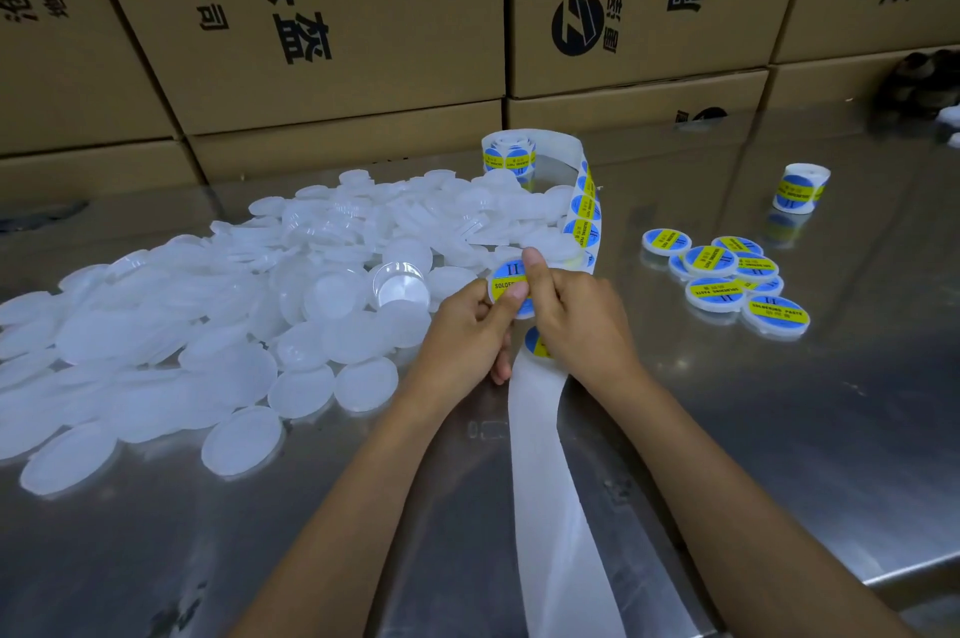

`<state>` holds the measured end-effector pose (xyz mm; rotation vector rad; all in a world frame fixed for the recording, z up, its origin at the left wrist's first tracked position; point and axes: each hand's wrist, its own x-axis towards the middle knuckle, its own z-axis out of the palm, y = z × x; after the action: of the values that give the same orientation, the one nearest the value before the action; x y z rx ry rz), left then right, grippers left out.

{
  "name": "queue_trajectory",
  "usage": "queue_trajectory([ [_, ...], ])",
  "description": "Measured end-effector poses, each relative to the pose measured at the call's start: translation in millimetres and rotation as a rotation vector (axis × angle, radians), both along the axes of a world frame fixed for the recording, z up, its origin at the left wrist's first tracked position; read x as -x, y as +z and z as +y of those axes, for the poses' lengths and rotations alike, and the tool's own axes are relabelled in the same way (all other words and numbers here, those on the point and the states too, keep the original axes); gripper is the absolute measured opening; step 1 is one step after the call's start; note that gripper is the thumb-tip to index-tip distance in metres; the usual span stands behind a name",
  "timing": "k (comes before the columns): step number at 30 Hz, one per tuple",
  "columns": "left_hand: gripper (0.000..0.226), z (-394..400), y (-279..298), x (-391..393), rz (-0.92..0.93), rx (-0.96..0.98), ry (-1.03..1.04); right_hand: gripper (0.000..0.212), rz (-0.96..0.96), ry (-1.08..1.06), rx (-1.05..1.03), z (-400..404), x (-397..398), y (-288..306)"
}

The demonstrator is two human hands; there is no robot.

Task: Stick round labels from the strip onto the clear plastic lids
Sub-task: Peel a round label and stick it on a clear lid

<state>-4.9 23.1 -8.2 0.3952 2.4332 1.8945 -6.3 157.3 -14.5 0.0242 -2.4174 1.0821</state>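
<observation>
A clear lid with a blue and yellow round label [506, 285] on it is held between both hands at the table's middle. My left hand [470, 325] grips the lid, its thumb pressing on the label. My right hand [571, 312] holds the lid's right side, thumb on top of the label. The label strip [587, 209] curves from a roll [509, 154] at the back down under my hands; its bare white backing [540, 440] trails toward the near edge. A big heap of unlabelled clear lids [208, 315] lies to the left.
Several labelled lids [727, 279] lie in a cluster to the right. A second label roll [800, 188] stands at the back right. Cardboard boxes [322, 40] wall off the far side of the steel table [779, 429].
</observation>
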Motion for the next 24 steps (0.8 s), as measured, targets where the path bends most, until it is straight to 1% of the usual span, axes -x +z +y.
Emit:
queue_trajectory([
  [4, 0.019, -5, 0, 5, -0.007, -0.018, -0.032, 0.063, -0.056, 0.066, 0.101, -1, 0, 1],
  [7, 0.015, -8, 0, 5, -0.018, -0.043, -0.024, 0.058, -0.074, 0.12, 0.15, -2, -1, 3],
  [10, 0.019, -10, 0, 5, -0.058, -0.156, 0.025, 0.051, -0.086, 0.179, 0.145, -2, 0, 5],
  [13, 0.026, -10, 0, 5, -0.105, -0.258, 0.09, 0.05, -0.128, 0.209, 0.161, -3, 1, 5],
  [15, 0.024, -10, 0, 5, -0.124, -0.304, 0.117, 0.047, -0.154, 0.201, 0.197, -3, 1, 4],
  [17, 0.017, -10, -1, 6, -0.12, -0.3, 0.125, 0.048, -0.16, 0.157, 0.24, -2, 3, 4],
  [19, 0.022, -10, -2, 6, -0.116, -0.276, 0.132, 0.047, -0.137, 0.083, 0.352, 3, 5, 5],
  [21, 0.026, -10, -2, 6, -0.112, -0.262, 0.138, 0.043, -0.114, -0.015, 0.522, 12, 8, 8],
  [22, 0.026, -10, -2, 6, -0.11, -0.254, 0.139, 0.04, -0.119, -0.063, 0.628, 18, 9, 9],
  [24, 0.026, -9, -3, 6, -0.11, -0.241, 0.137, 0.036, -0.157, -0.122, 0.926, 32, 12, 10],
])
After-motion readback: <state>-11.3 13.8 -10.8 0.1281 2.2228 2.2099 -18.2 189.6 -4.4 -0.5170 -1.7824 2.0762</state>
